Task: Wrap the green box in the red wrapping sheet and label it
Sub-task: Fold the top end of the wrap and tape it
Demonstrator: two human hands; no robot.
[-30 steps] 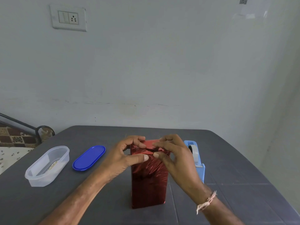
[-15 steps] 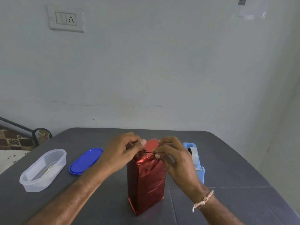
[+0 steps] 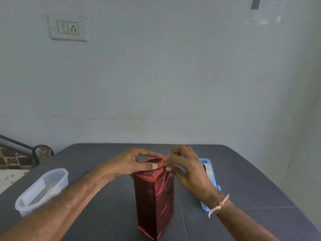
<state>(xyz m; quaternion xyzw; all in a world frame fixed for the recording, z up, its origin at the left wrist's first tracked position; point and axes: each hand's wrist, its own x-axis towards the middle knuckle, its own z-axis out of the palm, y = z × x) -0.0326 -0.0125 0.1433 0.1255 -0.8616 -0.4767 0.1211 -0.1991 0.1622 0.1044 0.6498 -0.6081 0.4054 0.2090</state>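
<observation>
A tall box stands upright on the dark grey table, fully covered by the shiny red wrapping sheet; no green shows. My left hand pinches the sheet's loose top edge between thumb and fingers at the box's upper left. From the right, my right hand pinches the same folded flap, thumb and forefinger meeting the left thumb over the top. The top of the box is partly hidden by both hands.
A light blue tape dispenser stands just right of the box, behind my right wrist. A clear oval plastic container sits at the left. The table ends at a pale wall, where a switch socket is mounted.
The box has turned slightly, so one vertical corner now faces me. Both hands stayed at the top, pinching the sheet flap closer together. The blue lid at left is now hidden behind my left arm.
</observation>
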